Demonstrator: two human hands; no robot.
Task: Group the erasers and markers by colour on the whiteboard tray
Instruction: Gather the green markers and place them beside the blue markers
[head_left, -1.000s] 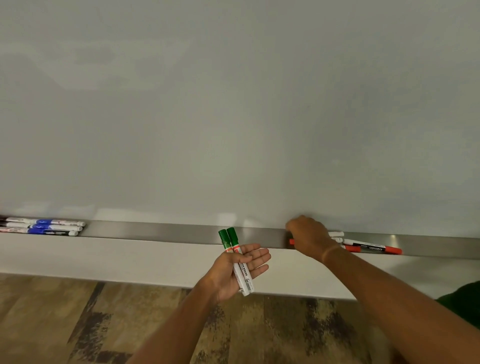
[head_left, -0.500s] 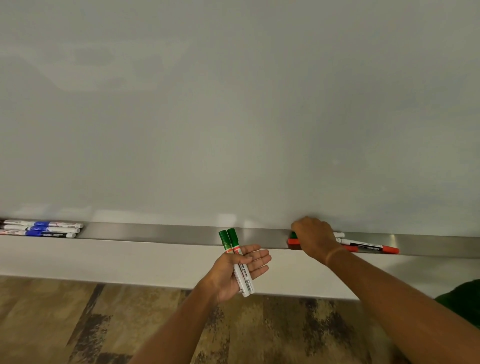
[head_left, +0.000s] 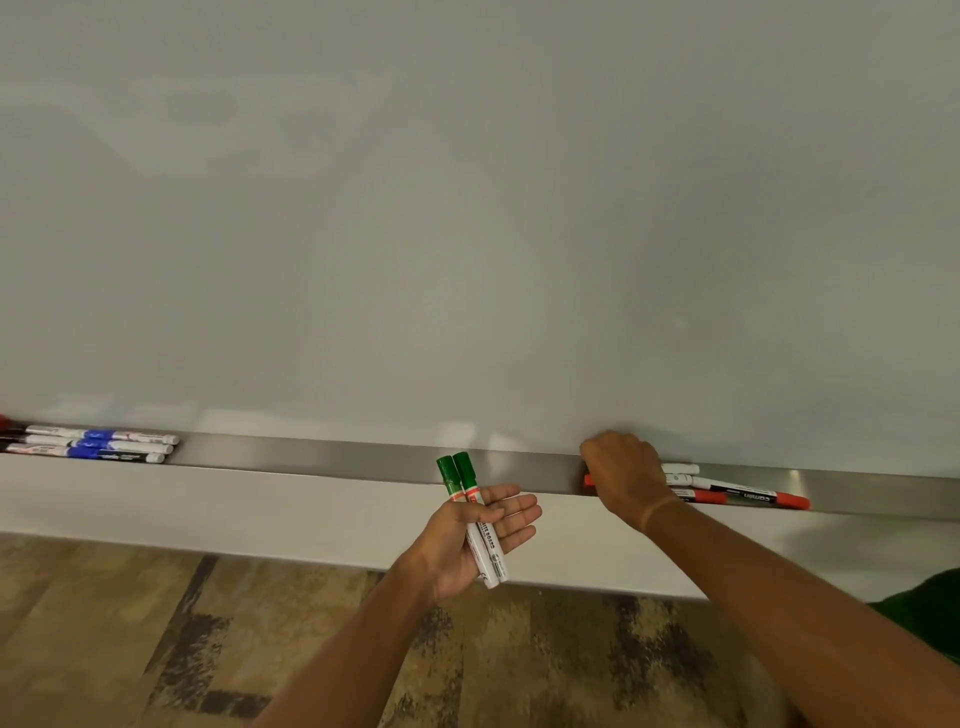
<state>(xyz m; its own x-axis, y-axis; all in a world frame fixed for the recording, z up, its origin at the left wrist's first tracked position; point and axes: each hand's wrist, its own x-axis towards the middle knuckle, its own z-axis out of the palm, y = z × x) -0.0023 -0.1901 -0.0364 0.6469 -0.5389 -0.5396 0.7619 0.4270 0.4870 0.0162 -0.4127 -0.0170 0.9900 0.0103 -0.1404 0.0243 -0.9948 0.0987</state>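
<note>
Sorting markers: left hand (head_left: 470, 535) grasps two green markers (head_left: 470, 512); right hand (head_left: 626, 478) covers red markers (head_left: 748, 496) on tray (head_left: 363, 460), grip unclear. Next, likely: extract another green.

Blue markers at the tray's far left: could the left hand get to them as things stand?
Probably not without setting something down: the left hand already holds two green markers under its thumb. Nothing lies on the tray between it and the blue markers.
</note>
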